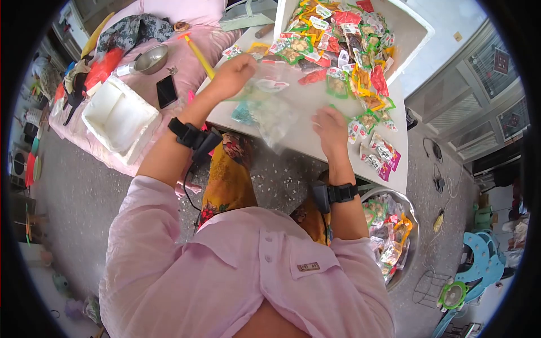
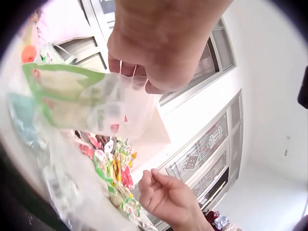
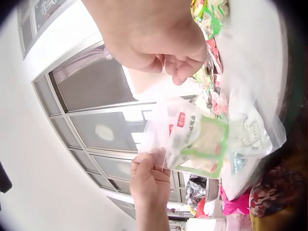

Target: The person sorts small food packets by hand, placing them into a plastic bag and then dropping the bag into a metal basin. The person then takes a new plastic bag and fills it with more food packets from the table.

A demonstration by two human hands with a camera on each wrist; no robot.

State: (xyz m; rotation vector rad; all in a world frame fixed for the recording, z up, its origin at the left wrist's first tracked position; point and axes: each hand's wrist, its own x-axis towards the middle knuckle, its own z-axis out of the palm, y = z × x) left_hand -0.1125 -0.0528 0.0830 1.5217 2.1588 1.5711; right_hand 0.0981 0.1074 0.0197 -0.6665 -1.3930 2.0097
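Observation:
My left hand pinches the end of a translucent bag with a green border, printed in red; the bag spreads out flat in the left wrist view. My right hand is apart from it over the table, fingers curled, with nothing visible in them. In the right wrist view the left hand grips the clear end of the bag. Crumpled clear plastic lies at the table's front edge beside a teal piece.
Many small colourful food packets spill from a white foam box onto the table. Several loose packets lie at the right edge. A metal basin of packets stands below. Left, a pink bed holds another foam box and a phone.

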